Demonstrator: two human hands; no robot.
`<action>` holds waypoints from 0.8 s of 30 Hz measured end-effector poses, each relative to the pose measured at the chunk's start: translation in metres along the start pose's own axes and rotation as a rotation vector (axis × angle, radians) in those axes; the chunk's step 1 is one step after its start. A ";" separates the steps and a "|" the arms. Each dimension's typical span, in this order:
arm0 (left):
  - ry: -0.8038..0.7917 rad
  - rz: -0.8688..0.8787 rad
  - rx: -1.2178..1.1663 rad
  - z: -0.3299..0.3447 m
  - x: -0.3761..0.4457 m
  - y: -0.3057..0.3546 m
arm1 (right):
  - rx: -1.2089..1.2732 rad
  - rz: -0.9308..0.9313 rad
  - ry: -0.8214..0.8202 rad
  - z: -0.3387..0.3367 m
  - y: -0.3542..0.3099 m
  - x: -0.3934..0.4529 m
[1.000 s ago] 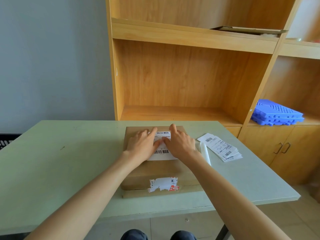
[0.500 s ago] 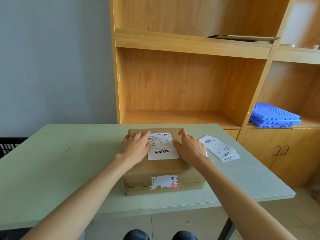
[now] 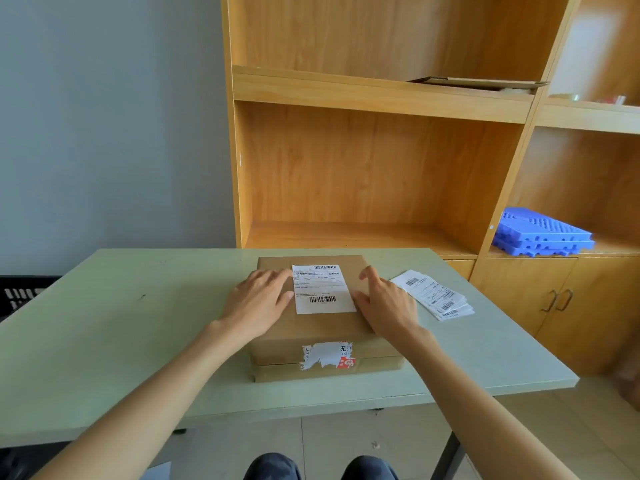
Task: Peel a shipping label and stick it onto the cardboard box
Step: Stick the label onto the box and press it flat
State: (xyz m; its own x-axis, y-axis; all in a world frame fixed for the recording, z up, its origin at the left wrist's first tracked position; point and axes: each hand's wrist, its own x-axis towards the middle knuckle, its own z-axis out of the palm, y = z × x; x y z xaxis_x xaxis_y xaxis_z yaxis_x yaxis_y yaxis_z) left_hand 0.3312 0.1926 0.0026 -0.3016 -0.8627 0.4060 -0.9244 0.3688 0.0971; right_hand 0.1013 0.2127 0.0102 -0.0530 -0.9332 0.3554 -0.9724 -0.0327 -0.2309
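Note:
A brown cardboard box [image 3: 322, 329] lies flat in the middle of the green table [image 3: 104, 334]. A white shipping label [image 3: 322, 288] with two barcodes lies flat on the box's top face. My left hand [image 3: 258, 301] rests palm down on the box just left of the label, fingers spread, holding nothing. My right hand [image 3: 386, 304] rests on the box just right of the label, fingers apart and empty. A torn white and red sticker remnant [image 3: 327, 355] shows on the box's near side.
A fanned stack of spare labels [image 3: 434, 295] lies on the table to the right of the box. A wooden shelf unit [image 3: 363, 168] stands behind the table, with blue plastic trays [image 3: 542, 236] in its right bay. A black crate [image 3: 20, 294] sits at the far left.
Both hands have slid outward off the label, left hand to the left and right hand to the right. The whole label now shows, flat on the box.

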 end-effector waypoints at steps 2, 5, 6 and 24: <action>0.017 -0.001 -0.001 -0.002 -0.002 0.005 | 0.009 -0.012 -0.010 -0.001 -0.006 -0.002; 0.034 0.043 -0.022 -0.002 -0.003 0.027 | 0.019 -0.076 -0.024 0.003 -0.025 -0.009; 0.029 0.053 -0.028 -0.001 -0.004 0.034 | 0.017 -0.092 -0.020 0.005 -0.031 -0.012; 0.025 0.024 -0.033 -0.002 -0.013 0.021 | 0.108 -0.030 0.044 0.005 0.011 -0.020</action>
State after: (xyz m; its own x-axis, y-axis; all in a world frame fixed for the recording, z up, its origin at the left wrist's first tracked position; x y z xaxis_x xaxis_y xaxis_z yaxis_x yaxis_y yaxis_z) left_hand 0.3167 0.2124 0.0009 -0.3173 -0.8448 0.4309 -0.9087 0.4009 0.1167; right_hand 0.0932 0.2290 -0.0041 -0.0360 -0.9146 0.4027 -0.9438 -0.1013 -0.3145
